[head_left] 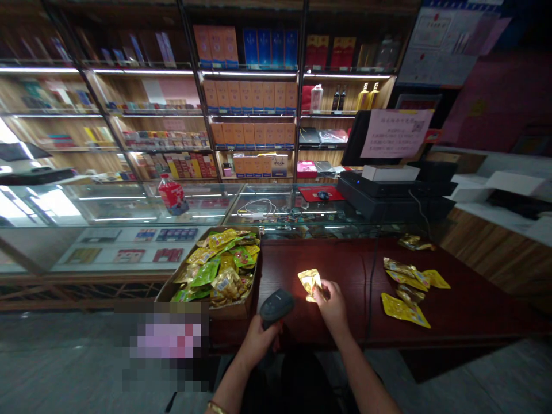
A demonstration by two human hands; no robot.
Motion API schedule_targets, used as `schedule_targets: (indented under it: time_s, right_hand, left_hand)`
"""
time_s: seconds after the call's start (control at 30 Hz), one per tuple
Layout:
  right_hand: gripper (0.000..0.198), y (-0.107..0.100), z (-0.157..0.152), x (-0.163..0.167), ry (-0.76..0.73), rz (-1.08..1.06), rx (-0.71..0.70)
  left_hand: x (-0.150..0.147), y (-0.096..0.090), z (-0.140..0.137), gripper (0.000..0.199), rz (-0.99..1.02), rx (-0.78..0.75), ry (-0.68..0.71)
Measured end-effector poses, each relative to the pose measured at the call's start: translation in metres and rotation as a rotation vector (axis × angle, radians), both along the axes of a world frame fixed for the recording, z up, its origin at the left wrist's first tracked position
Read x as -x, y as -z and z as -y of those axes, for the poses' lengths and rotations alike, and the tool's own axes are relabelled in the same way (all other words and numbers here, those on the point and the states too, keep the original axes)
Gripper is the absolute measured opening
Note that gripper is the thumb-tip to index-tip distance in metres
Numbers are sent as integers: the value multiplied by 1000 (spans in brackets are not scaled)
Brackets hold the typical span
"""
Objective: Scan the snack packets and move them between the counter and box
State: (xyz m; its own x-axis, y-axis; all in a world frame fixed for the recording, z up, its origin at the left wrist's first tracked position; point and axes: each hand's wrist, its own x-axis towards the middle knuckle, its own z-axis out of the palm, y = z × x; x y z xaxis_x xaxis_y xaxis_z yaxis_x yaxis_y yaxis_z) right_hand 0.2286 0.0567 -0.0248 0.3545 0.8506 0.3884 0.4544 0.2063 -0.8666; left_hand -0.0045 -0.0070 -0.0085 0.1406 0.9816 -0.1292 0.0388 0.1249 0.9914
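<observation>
1. Pinching one gold foil packet (pixel 309 280), the right hand (pixel 333 302) is at 12 o'clock. Thumb and fingers press together on the packet's lower right edge, leaving most of it sticking out. With so little held, the slick foil could slip or swing out of line.
2. Wrapped around the handle of a dark scanner (pixel 276 306), the left hand (pixel 260 336) is at half past eleven, near the packet but apart from it. I cannot tell where its fingers sit underneath. A badly angled scanner head would probably miss the printing.
3. Bright light falls on the gold foil packet. Glare or creases could hide its markings.
4. At 11 o'clock, a cardboard box (pixel 235 311) is heaped with green and gold packets (pixel 224 261). Because the pile is high, a bump from the left arm might send some sliding out.
5. At 2 o'clock, loose packets (pixel 404 311) lie scattered on the dark red counter (pixel 280 259), some overlapping. Overlap could cause a miscount.
6. At 1 o'clock, a dark cable (pixel 371 287) crosses the counter between the right hand and those loose packets. A low sideways sweep could snag it.
</observation>
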Motion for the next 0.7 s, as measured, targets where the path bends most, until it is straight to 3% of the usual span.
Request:
schedule_targets:
  time_s: [0.23,0.47,0.7]
  right_hand:
    - [27,1,-1,0,-1,-9,-13]
    - [28,4,0,-1,-42,-17,-25]
    - [34,12,0,1,-108,-168,-46]
  left_hand:
    - [-1,-3,0,50,43,7,-19]
    - [-2,-22,5,50,79,13,31]
    - [-1,-32,5,53,110,18,34]
